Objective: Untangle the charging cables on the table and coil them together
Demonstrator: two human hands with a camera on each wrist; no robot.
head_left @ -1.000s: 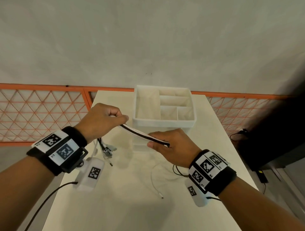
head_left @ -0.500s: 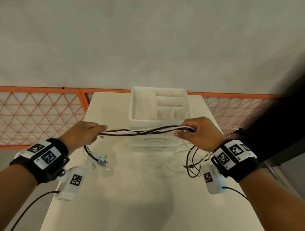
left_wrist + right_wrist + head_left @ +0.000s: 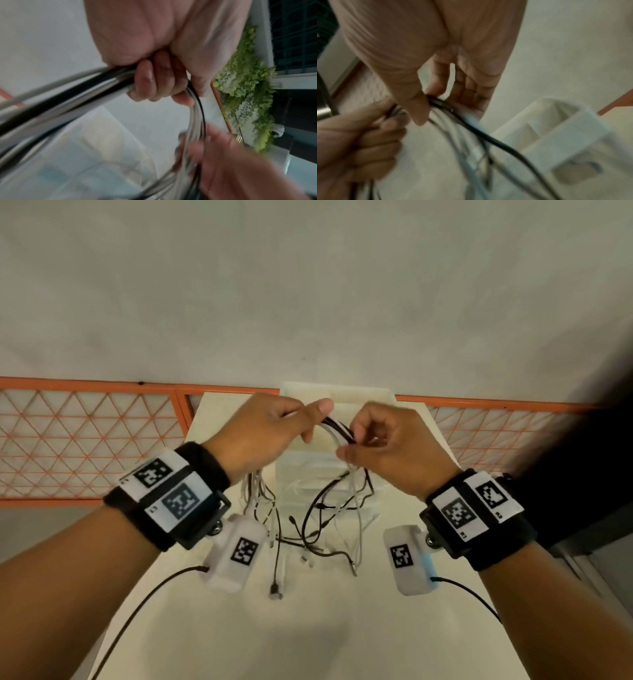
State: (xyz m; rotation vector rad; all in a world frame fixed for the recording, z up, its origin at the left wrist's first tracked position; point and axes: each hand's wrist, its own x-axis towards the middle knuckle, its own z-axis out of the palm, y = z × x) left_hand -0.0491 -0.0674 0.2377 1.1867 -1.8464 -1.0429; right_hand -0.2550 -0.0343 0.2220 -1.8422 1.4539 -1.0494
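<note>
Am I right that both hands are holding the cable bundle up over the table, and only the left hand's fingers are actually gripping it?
Not quite. Both hands grip the cables. The left hand wraps its fingers round the bundle, and the right wrist view shows the right hand pinching it too, thumb against fingers. The rest holds: the bundle is up over the table.

Left hand (image 3: 154,54) fingers (image 3: 145,81) curl tightly round black and white charging cables (image 3: 68,94), which loop down to the blurred right hand (image 3: 223,155) below.
</note>
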